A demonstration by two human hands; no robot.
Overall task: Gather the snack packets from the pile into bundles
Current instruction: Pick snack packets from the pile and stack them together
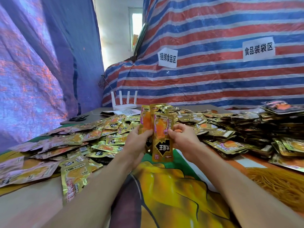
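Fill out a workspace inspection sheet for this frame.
Surface: printed cloth over the table, largely covered.
Job's things: loose packet pile; held packets upright above the cloth; stacked packets on the right.
Clutter: scissors, router, yellow strands.
Hands: left hand grips the held packets; right hand pinches the front one.
Cables: thin wire behind the router.
Surroundings: striped tarp with paper signs.

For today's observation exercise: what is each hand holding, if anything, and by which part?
Both hold a small fan of gold snack packets: the left hand grips its left side, the right hand pinches the right edge of the front packet, midway.
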